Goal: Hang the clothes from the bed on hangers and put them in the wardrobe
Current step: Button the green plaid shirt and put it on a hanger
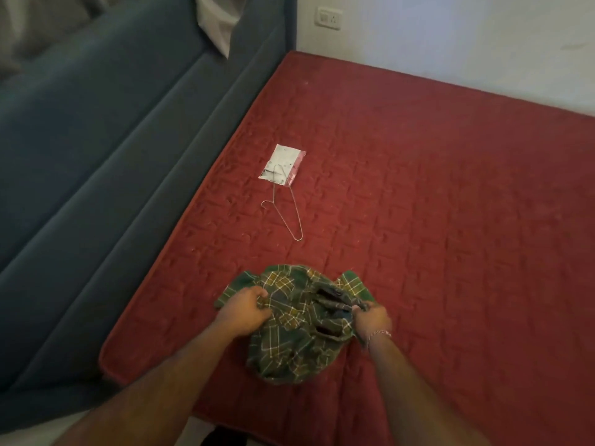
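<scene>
Lying crumpled at the lower centre on the red mattress (434, 194), the green plaid shirt (296, 329) is being gripped by both hands: left hand (246, 309) bunching fabric, right hand (372, 320) pinching the collar. Above is lying a wire hanger (288, 204), overlapping a plastic packet (285, 162).

Bare forearms, beaded bracelet (380, 333)

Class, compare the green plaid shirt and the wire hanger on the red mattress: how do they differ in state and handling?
The green plaid shirt lies crumpled near the mattress edge; the wire hanger lies flat farther away. The left hand and right hand both grip the shirt; nothing touches the hanger, whose one end overlaps a small plastic packet. Both rest on the red mattress.
</scene>
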### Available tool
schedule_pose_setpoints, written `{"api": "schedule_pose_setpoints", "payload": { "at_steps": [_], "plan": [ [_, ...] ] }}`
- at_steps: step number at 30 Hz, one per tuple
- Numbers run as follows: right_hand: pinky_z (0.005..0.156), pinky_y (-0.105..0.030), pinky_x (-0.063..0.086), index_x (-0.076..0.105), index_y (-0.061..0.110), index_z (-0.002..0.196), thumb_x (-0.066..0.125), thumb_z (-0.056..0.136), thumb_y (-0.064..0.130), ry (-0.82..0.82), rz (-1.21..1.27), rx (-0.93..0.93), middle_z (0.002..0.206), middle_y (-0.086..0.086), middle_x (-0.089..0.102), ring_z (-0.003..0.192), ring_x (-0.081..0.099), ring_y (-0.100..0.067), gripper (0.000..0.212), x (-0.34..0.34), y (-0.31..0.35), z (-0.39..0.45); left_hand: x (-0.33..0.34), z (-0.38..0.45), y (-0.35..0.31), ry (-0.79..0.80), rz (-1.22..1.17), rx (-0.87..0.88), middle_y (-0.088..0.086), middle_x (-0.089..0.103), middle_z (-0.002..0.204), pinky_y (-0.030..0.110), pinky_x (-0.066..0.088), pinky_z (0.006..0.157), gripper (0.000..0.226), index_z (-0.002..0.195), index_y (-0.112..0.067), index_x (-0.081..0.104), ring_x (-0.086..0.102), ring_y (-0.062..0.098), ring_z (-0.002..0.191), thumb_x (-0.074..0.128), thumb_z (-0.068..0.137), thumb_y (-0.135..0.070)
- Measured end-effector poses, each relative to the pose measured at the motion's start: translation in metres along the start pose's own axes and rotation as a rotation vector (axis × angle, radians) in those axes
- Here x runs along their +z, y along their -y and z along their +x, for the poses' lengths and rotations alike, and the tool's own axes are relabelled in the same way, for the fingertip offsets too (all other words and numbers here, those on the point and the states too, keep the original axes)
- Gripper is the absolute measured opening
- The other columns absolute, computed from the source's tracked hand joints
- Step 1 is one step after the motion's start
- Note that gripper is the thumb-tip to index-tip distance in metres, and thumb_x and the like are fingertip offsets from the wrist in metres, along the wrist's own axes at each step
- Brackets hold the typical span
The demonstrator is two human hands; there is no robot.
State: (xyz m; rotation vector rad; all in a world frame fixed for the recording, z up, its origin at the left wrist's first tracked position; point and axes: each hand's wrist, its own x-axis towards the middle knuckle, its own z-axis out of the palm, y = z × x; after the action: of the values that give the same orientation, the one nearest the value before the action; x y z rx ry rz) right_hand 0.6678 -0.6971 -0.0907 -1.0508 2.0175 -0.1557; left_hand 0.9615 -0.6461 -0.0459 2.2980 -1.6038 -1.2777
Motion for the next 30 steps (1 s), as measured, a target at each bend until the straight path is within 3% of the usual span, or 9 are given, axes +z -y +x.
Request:
{"api": "schedule_pose_setpoints", "payload": {
  "at_steps": [4,6,10,15,18,22,24,28,30],
  "plan": [
    [0.078,-0.032,0.049,0.073,0.015,0.105,0.067,0.093,0.033,-0.011,-0.025,0.018,0.103,-0.011,0.076,0.098,0.069,-0.034,0.023,-0.003,0.04,0.025,-0.015,0.059,-0.011,0.055,0.005,0.051,0.0,0.064,0.129,0.031,0.054,0.092,0.045,0.136,-0.019,0.061,0.066,0.016,0.108,0.071,0.094,-0.031],
    [0.075,-0.031,0.047,0.069,0.018,0.092,0.07,0.093,0.028,-0.035,0.102,-0.045,0.091,-0.005,0.073,0.092,0.068,-0.03,0.01,-0.007,0.073,0.035,-0.024,0.087,-0.018,0.056,0.004,0.06,0.0,0.064,0.128,0.038,0.056,0.094,0.042,0.132,-0.021,0.063,0.066,0.018,0.105,0.071,0.093,-0.032],
    [0.07,-0.035,0.05,0.063,0.02,0.078,0.072,0.092,0.018,-0.184,0.303,-0.213,0.075,0.002,0.069,0.073,0.064,-0.023,0.017,-0.012,0.122,0.063,-0.042,0.154,-0.026,-0.011,-0.059,0.058,0.003,0.067,0.117,0.036,0.056,0.092,0.029,0.12,-0.015,0.068,0.066,0.023,0.105,0.07,0.093,-0.024],
    [0.076,-0.025,0.043,0.066,0.014,0.07,0.084,0.081,0.022,-0.221,-0.084,-0.176,0.093,-0.009,0.064,0.079,0.058,-0.021,0.022,-0.002,0.103,0.111,-0.024,0.241,-0.012,-0.087,-0.26,-0.127,0.007,0.071,0.117,0.037,0.054,0.098,0.019,0.111,-0.017,0.068,0.066,0.027,0.107,0.072,0.092,-0.02],
    [0.079,-0.032,0.047,0.058,0.015,0.074,0.081,0.084,0.018,-0.164,-0.202,-0.225,0.087,-0.003,0.057,0.086,0.061,-0.029,0.026,0.017,0.083,0.132,0.005,0.291,-0.007,-0.137,-0.337,-0.184,0.007,0.072,0.118,0.035,0.054,0.098,0.031,0.12,-0.015,0.069,0.067,0.028,0.108,0.073,0.09,-0.022],
    [0.064,-0.034,0.036,0.04,0.022,0.091,0.06,0.089,0.002,-0.167,-0.208,-0.325,0.073,0.003,0.055,0.061,0.049,-0.025,0.028,0.044,0.053,0.163,0.05,0.366,-0.011,-0.128,-0.606,-0.323,0.011,0.06,0.139,0.044,0.057,0.097,0.082,0.151,-0.008,0.039,0.063,0.032,0.12,0.082,0.085,-0.031],
    [0.061,-0.035,0.035,0.039,0.028,0.09,0.056,0.086,-0.002,-0.166,-0.282,-0.44,0.08,0.003,0.054,0.064,0.05,-0.029,0.035,0.054,0.035,0.179,0.074,0.398,-0.011,-0.148,-0.628,-0.417,0.014,0.062,0.137,0.048,0.061,0.091,0.093,0.147,-0.008,0.036,0.067,0.035,0.114,0.086,0.077,-0.044],
    [0.076,-0.037,0.056,0.068,0.027,0.116,0.063,0.079,-0.005,-0.059,-0.427,-0.635,0.119,0.009,0.063,0.1,0.067,-0.025,0.049,0.066,0.013,0.203,0.081,0.416,-0.017,-0.266,-0.124,-0.378,0.014,0.067,0.126,0.04,0.054,0.089,0.076,0.135,-0.014,0.039,0.068,0.037,0.115,0.081,0.081,-0.046],
    [0.082,-0.04,0.059,0.062,0.027,0.137,0.063,0.084,0.005,-0.042,-0.497,-0.656,0.138,0.007,0.057,0.11,0.066,-0.025,0.057,0.068,0.01,0.203,0.078,0.413,-0.015,-0.315,-0.081,-0.333,0.017,0.066,0.129,0.044,0.054,0.091,0.058,0.135,-0.012,0.045,0.066,0.04,0.119,0.071,0.088,-0.032]
  ]
}}
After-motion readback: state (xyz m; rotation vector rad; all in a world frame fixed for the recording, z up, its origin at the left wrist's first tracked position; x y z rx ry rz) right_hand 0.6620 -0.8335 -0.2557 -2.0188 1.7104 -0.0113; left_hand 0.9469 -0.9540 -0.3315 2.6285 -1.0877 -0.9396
